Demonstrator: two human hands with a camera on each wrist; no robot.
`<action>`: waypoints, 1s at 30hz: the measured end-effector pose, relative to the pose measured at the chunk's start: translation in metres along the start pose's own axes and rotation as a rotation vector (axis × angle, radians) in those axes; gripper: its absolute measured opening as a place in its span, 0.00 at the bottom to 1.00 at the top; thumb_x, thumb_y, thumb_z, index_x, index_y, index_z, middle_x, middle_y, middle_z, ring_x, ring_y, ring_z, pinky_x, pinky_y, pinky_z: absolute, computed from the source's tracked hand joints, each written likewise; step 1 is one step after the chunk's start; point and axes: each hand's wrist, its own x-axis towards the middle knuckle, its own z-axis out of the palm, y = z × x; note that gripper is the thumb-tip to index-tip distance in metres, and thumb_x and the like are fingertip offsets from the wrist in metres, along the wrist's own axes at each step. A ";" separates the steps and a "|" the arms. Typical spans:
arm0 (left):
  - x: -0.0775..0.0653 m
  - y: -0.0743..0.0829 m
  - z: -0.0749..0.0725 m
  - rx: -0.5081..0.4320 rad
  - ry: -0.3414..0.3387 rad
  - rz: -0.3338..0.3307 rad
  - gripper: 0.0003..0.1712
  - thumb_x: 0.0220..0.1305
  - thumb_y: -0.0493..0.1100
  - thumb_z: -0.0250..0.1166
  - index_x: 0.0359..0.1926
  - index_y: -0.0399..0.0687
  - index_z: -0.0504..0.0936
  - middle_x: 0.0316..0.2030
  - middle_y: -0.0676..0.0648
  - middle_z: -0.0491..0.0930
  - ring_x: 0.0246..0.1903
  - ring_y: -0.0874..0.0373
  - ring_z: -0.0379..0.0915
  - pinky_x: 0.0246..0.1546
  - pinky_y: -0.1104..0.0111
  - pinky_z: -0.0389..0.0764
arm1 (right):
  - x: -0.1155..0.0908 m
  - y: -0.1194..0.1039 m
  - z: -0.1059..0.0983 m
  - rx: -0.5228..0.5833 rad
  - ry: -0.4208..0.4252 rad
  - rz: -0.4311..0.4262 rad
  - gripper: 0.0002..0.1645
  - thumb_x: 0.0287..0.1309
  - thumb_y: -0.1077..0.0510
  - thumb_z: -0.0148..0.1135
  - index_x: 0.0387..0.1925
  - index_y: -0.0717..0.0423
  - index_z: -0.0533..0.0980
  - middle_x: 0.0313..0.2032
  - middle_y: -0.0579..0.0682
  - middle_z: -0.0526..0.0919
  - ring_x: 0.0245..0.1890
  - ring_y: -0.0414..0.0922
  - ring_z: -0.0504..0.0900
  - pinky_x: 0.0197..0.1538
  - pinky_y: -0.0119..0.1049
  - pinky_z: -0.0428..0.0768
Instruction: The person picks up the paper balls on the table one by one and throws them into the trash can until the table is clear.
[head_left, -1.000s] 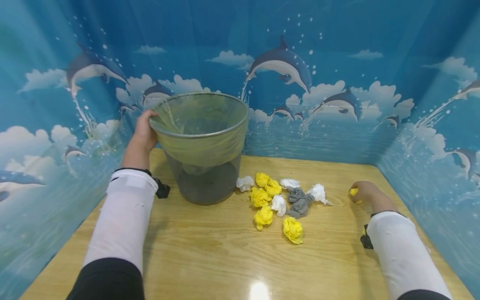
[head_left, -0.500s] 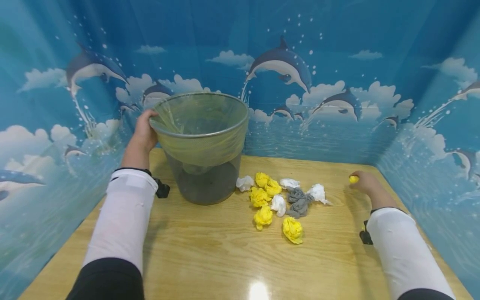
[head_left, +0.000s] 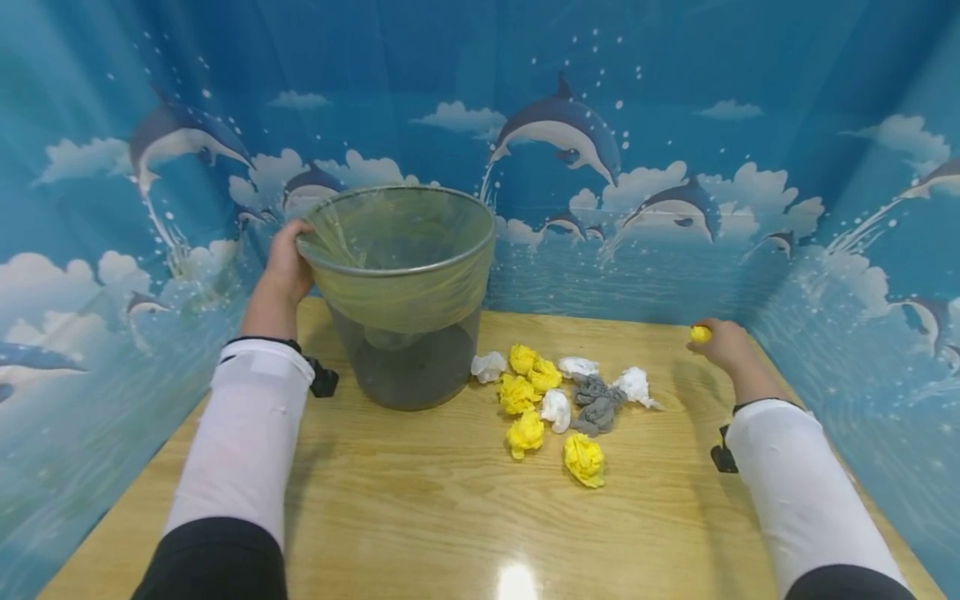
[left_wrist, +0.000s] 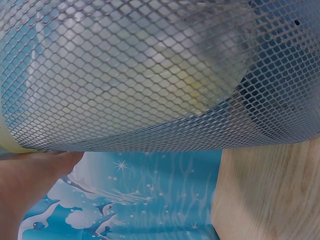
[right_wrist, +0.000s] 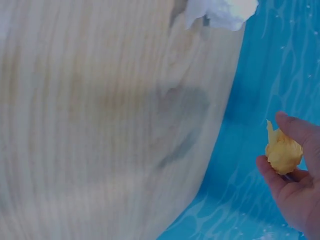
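Note:
A dark mesh wastebasket (head_left: 420, 367) with a pale yellow bag folded over its rim stands at the back left. My left hand (head_left: 286, 262) grips the left side of that rim; in the left wrist view the hand (left_wrist: 37, 175) shows at the mesh basket's edge. At the far right, my right hand (head_left: 727, 346) pinches a crumpled yellow paper ball (head_left: 701, 334) above the table. The right wrist view shows this yellow ball (right_wrist: 284, 154) between thumb and fingers. Through the mesh, something yellowish (left_wrist: 192, 87) shows faintly inside the bag.
Right of the basket lies a cluster of crumpled balls: several yellow ones (head_left: 517, 393), white ones (head_left: 557, 410) and grey ones (head_left: 597, 414). One yellow ball (head_left: 584, 459) lies nearest the front. Blue dolphin-print curtains (head_left: 465, 83) enclose the wooden table (head_left: 420, 517).
My right hand has lifted the yellow paper ball off the table and moved up and slightly left. The left hand and the wastebasket stay in place.

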 end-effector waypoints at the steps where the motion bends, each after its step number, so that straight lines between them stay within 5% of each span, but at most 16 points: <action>1: 0.000 0.000 0.000 0.002 0.000 0.000 0.42 0.70 0.51 0.39 0.75 0.64 0.23 0.76 0.63 0.33 0.75 0.64 0.35 0.72 0.67 0.43 | 0.001 -0.003 -0.001 0.006 0.004 0.006 0.35 0.65 0.55 0.55 0.63 0.76 0.61 0.56 0.79 0.67 0.54 0.74 0.66 0.52 0.64 0.69; 18: -0.002 0.001 0.001 -0.002 0.000 0.006 0.41 0.71 0.50 0.38 0.75 0.63 0.25 0.76 0.62 0.34 0.75 0.64 0.35 0.71 0.68 0.44 | 0.020 -0.068 -0.017 0.023 0.025 -0.059 0.39 0.68 0.48 0.54 0.70 0.69 0.57 0.60 0.76 0.63 0.55 0.70 0.67 0.49 0.59 0.72; 25: -0.004 0.001 0.002 -0.010 0.002 0.009 0.40 0.71 0.50 0.38 0.76 0.63 0.28 0.76 0.61 0.40 0.73 0.63 0.42 0.69 0.69 0.47 | 0.029 -0.112 -0.023 0.050 0.073 -0.154 0.33 0.67 0.52 0.56 0.67 0.66 0.63 0.59 0.72 0.67 0.56 0.67 0.68 0.52 0.59 0.73; 30: -0.004 0.002 0.002 -0.031 -0.005 -0.004 0.41 0.71 0.50 0.38 0.75 0.65 0.25 0.76 0.63 0.37 0.74 0.65 0.37 0.71 0.68 0.44 | 0.037 -0.150 -0.027 0.088 0.118 -0.196 0.31 0.67 0.53 0.57 0.67 0.61 0.65 0.61 0.68 0.67 0.58 0.65 0.67 0.55 0.58 0.72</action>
